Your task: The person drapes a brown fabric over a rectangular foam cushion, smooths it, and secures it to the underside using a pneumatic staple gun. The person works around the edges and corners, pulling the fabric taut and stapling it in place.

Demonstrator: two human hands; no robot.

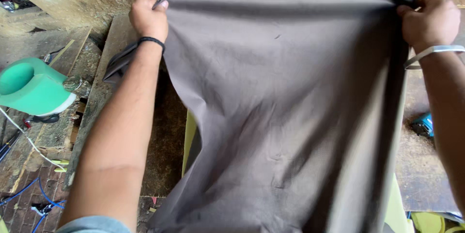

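I hold a large sheet of grey-brown cloth [286, 112] stretched out in front of me. My left hand [148, 14], with a black band on its wrist, pinches the cloth's upper left corner. My right hand [430, 20], wearing a metal bangle, grips the upper right corner. The cloth hangs down between my arms and covers most of what lies below. A pale yellow sheet [190, 138] peeks out from under the cloth's left edge and again at the lower right.
A rough wooden board [167, 136] lies beneath the cloth. A green plastic piece [31, 87] sits at the left on worn planks. Blue and white cables [29, 189] run over the brick floor at lower left. A blue tool [425, 124] lies at the right.
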